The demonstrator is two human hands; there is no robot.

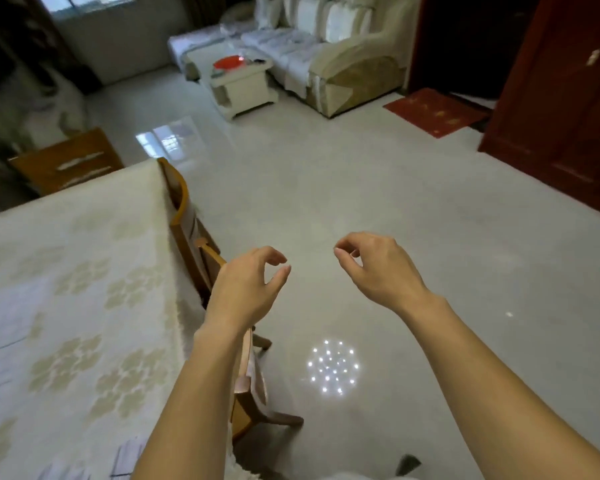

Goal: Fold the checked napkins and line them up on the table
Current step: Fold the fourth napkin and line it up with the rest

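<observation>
Left hand (246, 285), right hand (374, 268) loosely curled, empty, over floor (326, 185); red basin (227, 62) on coffee table (246, 90).

The tablecloth (66, 289) is cream with beige flower clusters. A napkin (130, 453) is white with thin dark lines. The chair (179, 202) is orange-brown, the floor (326, 185) pale grey, the doormat (433, 112) red with gold marks, and the sofa (343, 64) white and beige.
</observation>
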